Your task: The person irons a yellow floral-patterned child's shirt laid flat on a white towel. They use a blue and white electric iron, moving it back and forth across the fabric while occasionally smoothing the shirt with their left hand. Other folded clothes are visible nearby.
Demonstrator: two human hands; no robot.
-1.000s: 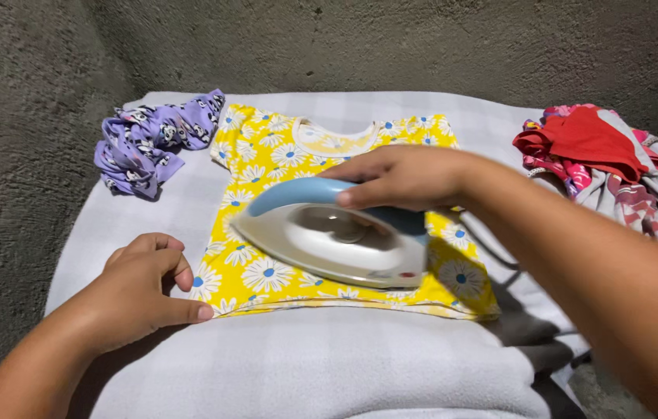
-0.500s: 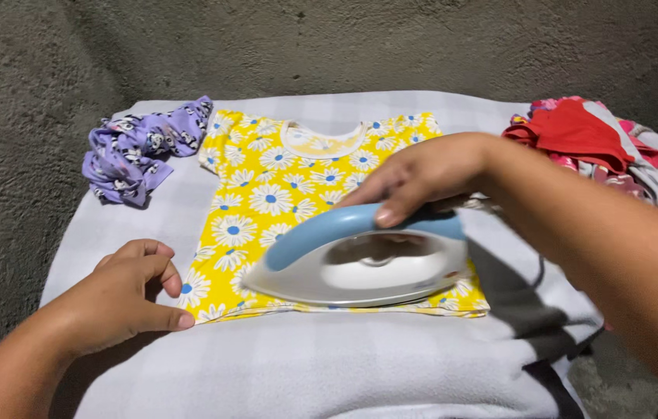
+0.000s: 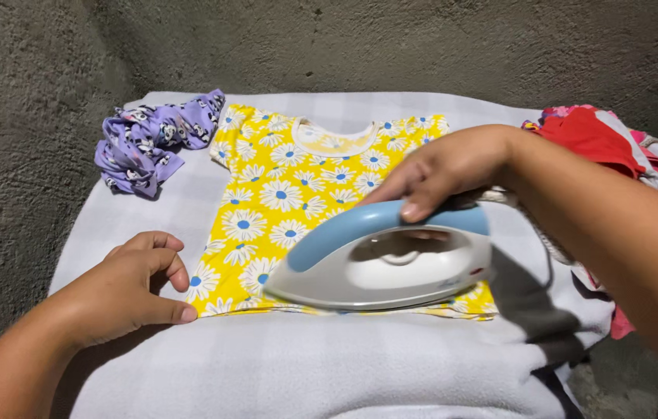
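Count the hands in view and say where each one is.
2. The left hand presses the yellow shirt's lower left hem. The right hand grips the iron's blue handle, over the shirt's lower right.

iron (image 3: 381,270) – glossy plastic, smooth | shirt (image 3: 282,194) – matt cloth | blanket (image 3: 329,365) – soft fleece | wall (image 3: 422,46) – rough

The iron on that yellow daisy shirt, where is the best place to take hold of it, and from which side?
Best by the blue handle, reached from above. It arches over the iron along its length with a gap under it for fingers, and the soleplate lies flat on the yellow shirt. The right hand grips it this way.
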